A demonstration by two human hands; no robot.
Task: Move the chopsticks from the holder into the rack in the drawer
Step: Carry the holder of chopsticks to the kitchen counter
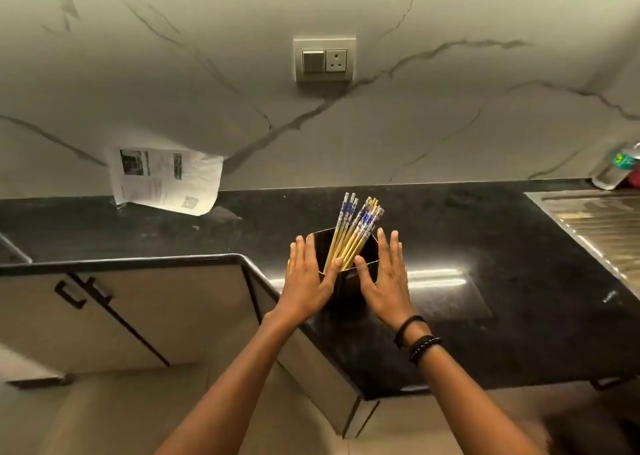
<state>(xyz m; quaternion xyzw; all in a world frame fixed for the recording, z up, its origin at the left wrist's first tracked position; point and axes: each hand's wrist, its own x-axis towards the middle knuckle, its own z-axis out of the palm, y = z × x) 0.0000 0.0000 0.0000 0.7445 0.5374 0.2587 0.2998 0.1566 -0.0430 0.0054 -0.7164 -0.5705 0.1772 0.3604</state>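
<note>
A black square holder point(346, 281) stands on the dark countertop near its angled front edge. Several yellow chopsticks point(353, 229) with blue-and-white patterned tops lean in it, tilted to the right. My left hand point(308, 281) lies flat against the holder's left side, thumb at its rim near the chopsticks. My right hand point(384, 281) lies flat against its right side, fingers straight and apart. Neither hand is closed around anything. No drawer or rack is in sight.
A printed paper sheet point(164, 181) leans on the marble wall at the left. A steel sink drainboard point(595, 222) is at the right, with a plastic bottle point(618, 170) behind it. Cabinet doors with black handles point(74, 292) sit below the counter at the left.
</note>
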